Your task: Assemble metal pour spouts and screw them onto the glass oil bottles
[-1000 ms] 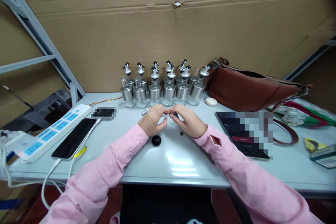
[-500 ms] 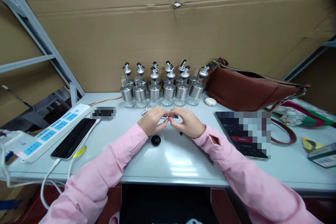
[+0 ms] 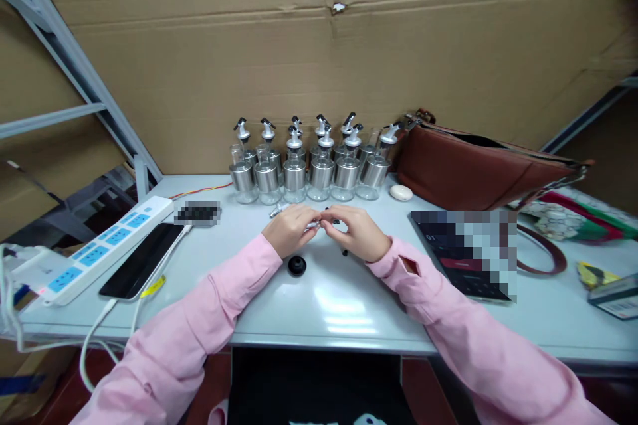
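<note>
My left hand (image 3: 290, 231) and my right hand (image 3: 357, 234) meet over the middle of the table, fingertips together. Both are closed in a pinch around a small silvery part (image 3: 316, 225), mostly hidden by the fingers, so its exact kind cannot be made out. A black round stopper (image 3: 297, 265) lies on the table just below my left hand. Behind that hand lies a silvery piece (image 3: 276, 210), partly covered. Small black bits (image 3: 345, 253) lie under and beside my right hand.
Several glass-and-steel bottles (image 3: 320, 176), most with pourer spouts, stand along the cardboard wall. A brown handbag (image 3: 463, 169), a white round case (image 3: 401, 192) and a tablet (image 3: 456, 259) are on the right. On the left lie a power strip (image 3: 107, 249) and a phone (image 3: 142, 262) with cables.
My fingertips have shifted slightly around the small silvery part, and less of it shows. The view has moved a little; the things on the table stay in place.
</note>
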`<move>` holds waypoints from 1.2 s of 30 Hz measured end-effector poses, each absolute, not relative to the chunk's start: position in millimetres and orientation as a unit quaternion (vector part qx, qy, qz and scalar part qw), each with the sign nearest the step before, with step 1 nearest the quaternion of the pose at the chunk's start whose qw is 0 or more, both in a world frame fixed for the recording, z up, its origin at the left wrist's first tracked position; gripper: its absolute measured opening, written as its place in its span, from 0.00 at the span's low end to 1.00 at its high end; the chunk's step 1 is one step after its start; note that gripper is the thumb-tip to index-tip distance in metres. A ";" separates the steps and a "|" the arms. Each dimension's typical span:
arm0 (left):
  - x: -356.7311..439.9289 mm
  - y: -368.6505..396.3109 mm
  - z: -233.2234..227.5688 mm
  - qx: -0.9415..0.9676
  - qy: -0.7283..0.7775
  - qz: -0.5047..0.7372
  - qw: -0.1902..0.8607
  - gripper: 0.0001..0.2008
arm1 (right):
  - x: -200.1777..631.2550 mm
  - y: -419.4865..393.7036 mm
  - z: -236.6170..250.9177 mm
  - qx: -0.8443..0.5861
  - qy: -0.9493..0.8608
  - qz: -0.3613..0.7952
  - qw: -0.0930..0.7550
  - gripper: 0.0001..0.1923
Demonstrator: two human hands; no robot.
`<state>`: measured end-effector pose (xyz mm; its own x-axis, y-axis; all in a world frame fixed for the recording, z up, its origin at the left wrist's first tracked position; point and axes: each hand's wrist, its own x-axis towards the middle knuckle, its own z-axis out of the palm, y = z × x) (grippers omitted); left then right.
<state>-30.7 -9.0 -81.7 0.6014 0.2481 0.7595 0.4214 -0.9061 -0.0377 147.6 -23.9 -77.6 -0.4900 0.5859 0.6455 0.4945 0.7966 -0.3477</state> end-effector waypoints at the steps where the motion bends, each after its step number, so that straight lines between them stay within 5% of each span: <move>1: -30.5 -9.3 -81.6 -0.887 -0.186 -0.409 0.112 0.05 | 147.8 -23.7 -77.7 -0.315 -0.861 0.060 0.394 0.07; 19: -30.4 -13.2 -79.6 -0.884 -0.193 -0.398 0.152 0.12 | 150.1 -27.1 -66.8 -0.339 -0.842 0.218 0.359 0.11; 29: -35.9 -7.9 -75.4 -0.880 -0.211 -0.393 0.164 0.12 | 174.4 -15.8 -65.6 -0.464 -0.809 0.337 0.130 0.11; 36: -36.3 -7.6 -73.9 -0.877 -0.208 -0.398 0.169 0.11 | 177.7 -18.4 -67.2 -0.506 -0.788 0.341 0.085 0.07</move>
